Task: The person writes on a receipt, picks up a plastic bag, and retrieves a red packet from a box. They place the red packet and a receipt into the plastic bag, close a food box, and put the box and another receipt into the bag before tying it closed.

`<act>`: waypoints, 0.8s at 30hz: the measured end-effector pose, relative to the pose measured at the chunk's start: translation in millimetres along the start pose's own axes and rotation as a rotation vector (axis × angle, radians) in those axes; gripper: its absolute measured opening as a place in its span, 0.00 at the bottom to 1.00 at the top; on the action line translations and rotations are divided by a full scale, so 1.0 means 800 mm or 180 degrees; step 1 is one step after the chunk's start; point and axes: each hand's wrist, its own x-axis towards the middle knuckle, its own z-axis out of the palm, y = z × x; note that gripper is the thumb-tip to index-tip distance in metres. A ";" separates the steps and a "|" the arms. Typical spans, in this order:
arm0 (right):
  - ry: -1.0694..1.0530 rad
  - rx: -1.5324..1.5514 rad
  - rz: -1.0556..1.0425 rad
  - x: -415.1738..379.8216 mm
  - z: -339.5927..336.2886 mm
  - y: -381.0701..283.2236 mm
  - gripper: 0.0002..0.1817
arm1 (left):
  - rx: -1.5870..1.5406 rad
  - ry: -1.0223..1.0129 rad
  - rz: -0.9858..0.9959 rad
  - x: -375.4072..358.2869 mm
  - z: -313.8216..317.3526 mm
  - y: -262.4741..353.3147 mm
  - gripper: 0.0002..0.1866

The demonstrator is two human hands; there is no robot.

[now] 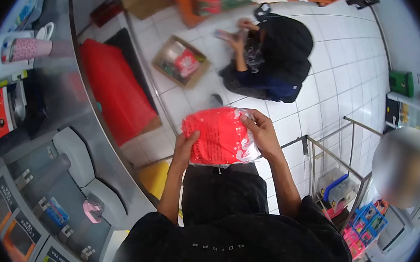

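A red packet (217,136) in clear plastic, with white print along its right side, is held up in front of my body. My left hand (184,146) grips its left edge, the thumb lying on the front. At the upper right corner my right hand (261,132) pinches the packet between thumb and fingers. Beyond it on the tiled floor stands an open cardboard box (181,62) with red and white packets inside.
A person in dark clothes (281,57) crouches by the box, holding a small item. A steel counter (92,106) runs along the left, beside a red covered object (116,90). On the right are a metal rack (335,154) and colourful trays (365,224).
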 end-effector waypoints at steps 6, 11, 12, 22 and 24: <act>0.0811 0.0081 -0.0554 -0.110 -0.096 -0.017 0.14 | 0.0171 -0.0479 0.0061 -0.051 0.108 -0.029 0.20; 0.1409 0.0151 -0.0969 -0.208 -0.208 -0.040 0.15 | 0.0732 -0.0935 0.0206 -0.061 0.236 -0.072 0.20; 0.1403 -0.0089 -0.1215 -0.225 -0.244 -0.028 0.16 | 0.0919 -0.1073 0.0197 -0.064 0.265 -0.086 0.22; 0.2713 -0.1313 -0.1809 -0.432 -0.571 0.011 0.27 | 0.1470 -0.2149 -0.0523 -0.051 0.610 -0.255 0.27; 0.2951 -0.1453 -0.1939 -0.445 -0.571 0.005 0.19 | 0.1480 -0.2388 -0.0536 -0.051 0.643 -0.241 0.28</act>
